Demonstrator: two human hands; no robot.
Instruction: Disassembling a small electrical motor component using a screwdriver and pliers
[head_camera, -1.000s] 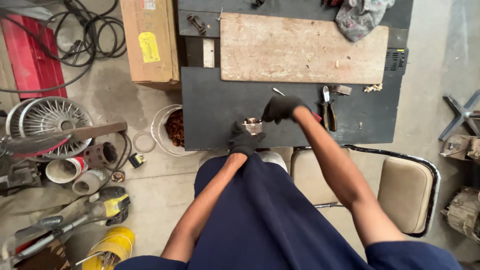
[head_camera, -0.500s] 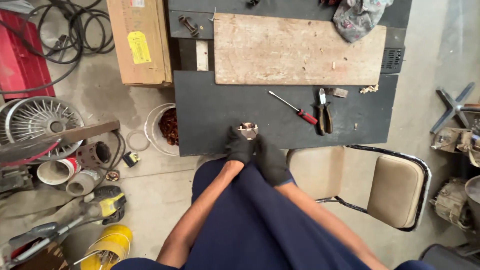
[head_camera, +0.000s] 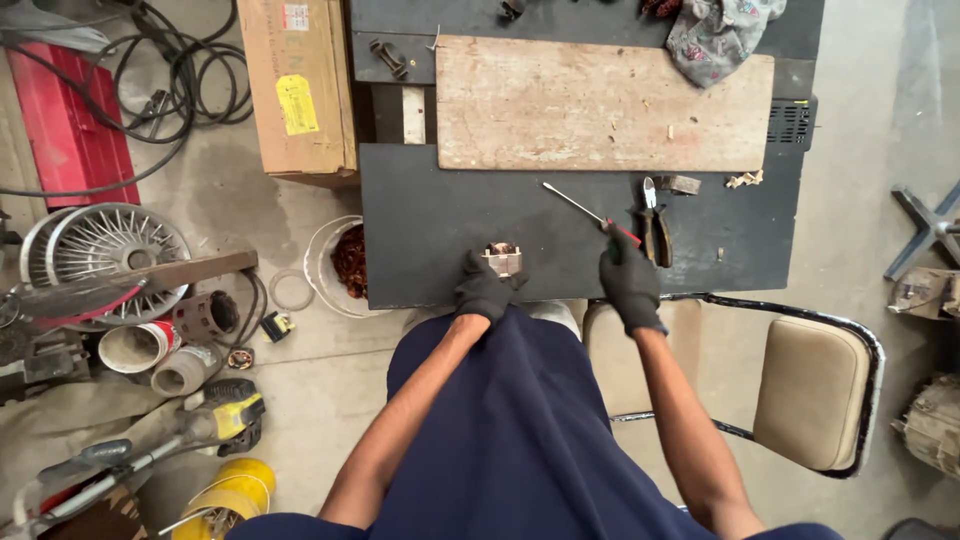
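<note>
Both my hands wear black gloves. My left hand (head_camera: 482, 290) grips a small square metal part with copper windings (head_camera: 502, 259) at the near edge of the dark workbench (head_camera: 440, 210). My right hand (head_camera: 627, 279) closes on the red handle of a screwdriver (head_camera: 590, 212) whose thin shaft lies on the bench, pointing up and to the left. Pliers (head_camera: 655, 222) lie just right of that hand.
A worn wooden board (head_camera: 600, 100) lies across the bench's far side, a patterned rag (head_camera: 715, 35) at its corner. Left of the bench: a white bucket with copper scrap (head_camera: 345, 262), a cardboard box (head_camera: 298, 85), cables, a fan grille (head_camera: 105, 240). A tan chair (head_camera: 815, 395) stands right.
My right hand left the metal part near my lap and reached out to the right, closing on the screwdriver's handle. My left hand keeps holding the part.
</note>
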